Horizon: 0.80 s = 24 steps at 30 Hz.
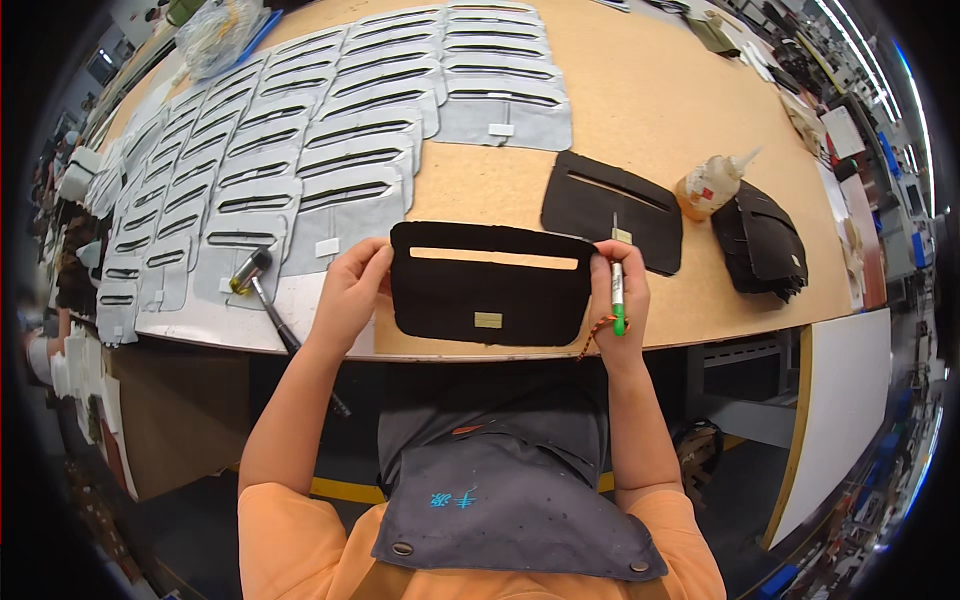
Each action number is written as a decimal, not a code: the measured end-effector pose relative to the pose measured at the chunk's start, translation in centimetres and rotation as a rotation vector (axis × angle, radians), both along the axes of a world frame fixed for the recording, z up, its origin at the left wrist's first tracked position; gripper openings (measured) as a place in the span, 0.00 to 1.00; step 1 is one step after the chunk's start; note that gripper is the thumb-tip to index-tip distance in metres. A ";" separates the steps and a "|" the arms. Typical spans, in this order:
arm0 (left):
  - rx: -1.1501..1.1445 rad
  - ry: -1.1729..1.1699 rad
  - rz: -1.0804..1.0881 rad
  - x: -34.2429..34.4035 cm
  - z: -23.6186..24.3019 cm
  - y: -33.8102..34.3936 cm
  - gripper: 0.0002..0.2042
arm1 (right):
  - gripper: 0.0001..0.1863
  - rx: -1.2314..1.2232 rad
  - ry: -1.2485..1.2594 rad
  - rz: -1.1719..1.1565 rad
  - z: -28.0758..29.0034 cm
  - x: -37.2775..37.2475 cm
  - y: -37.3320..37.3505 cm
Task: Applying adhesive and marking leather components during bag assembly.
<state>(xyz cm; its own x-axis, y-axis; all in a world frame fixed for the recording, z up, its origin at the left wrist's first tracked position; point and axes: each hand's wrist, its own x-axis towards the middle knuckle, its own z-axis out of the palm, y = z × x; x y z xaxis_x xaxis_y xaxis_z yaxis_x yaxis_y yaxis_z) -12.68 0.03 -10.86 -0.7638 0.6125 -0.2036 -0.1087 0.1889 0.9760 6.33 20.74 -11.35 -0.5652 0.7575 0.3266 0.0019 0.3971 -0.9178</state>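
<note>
Between my hands, above the table's near edge, is a black fabric panel (450, 285) with a long slot near its top and a small pale label below. My left hand (355, 285) pinches its upper left corner. At the upper right corner, my right hand (622, 290) grips the panel and also carries a slim white marker-like tool (617, 285) with a green end; an orange-and-black cord is at that wrist. Another slotted black panel (600, 225) lies flat just beyond my right hand. To its right stands a squeeze bottle (710, 188) of amber liquid beside a stack of black panels (765, 240).
Overlapping rows of grey slotted panels (350, 210) cover the left and far table (640, 80). A hammer (265, 290) lies at the near left, its handle overhanging the edge. A clear plastic bag (215, 40) rests at the far left. A white board (835, 400) stands below right.
</note>
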 end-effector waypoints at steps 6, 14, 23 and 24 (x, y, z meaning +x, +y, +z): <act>-0.265 0.762 -0.201 -1.4 1.2 0.1 0.11 | 0.05 0.069 0.206 -0.294 2.6 1.1 8.1; -0.639 1.046 -0.332 -2.8 1.7 -2.0 0.13 | 0.12 0.675 -0.162 -0.423 1.3 2.7 10.6; -0.630 1.320 -0.322 -4.4 0.2 -1.8 0.09 | 0.14 0.454 -0.168 0.097 -1.3 2.5 1.4; -0.475 1.200 -0.152 -4.5 0.1 -1.8 0.09 | 0.14 0.541 -0.185 0.133 -1.8 2.6 1.1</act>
